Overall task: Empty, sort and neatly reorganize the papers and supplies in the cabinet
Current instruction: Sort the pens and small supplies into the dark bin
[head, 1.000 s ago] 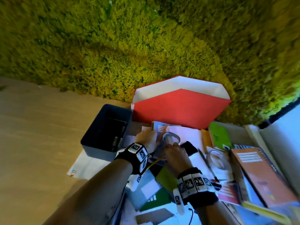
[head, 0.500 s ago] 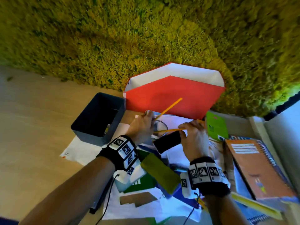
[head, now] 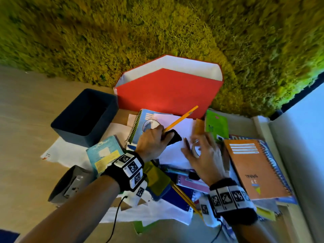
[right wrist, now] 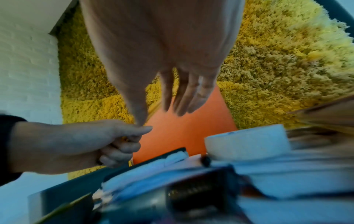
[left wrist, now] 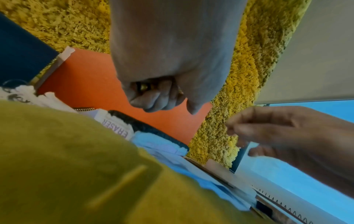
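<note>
The left hand (head: 152, 140) was curled into a fist, the knuckles turned down toward the pile. Its grip held a yellow pencil (head: 181, 118), which pointed up and to the right, its far end in front of the red folder (head: 166, 92). A black case (head: 172, 137) lay just beside this fist, partly under it; I cannot tell if the fingers also held it. The left forearm came in from the lower left, with a marked band on the wrist.

The right hand (head: 204, 158) hovered over the white paper (head: 177, 125), palm down. Its grip was wide and held nothing; the fingers (right wrist: 184, 97) were straight and a little spread. This hand was blurred. A roll of tape (right wrist: 247, 144) lay just under it.

The papers and supplies lay in a loose heap on the desk (head: 26, 137): a blue spiral notebook (head: 140, 120), an orange notebook (head: 254, 165) on the right, a green booklet (head: 216, 125). A dark blue box (head: 84, 118) stood to the left of the red folder, touching it.
</note>
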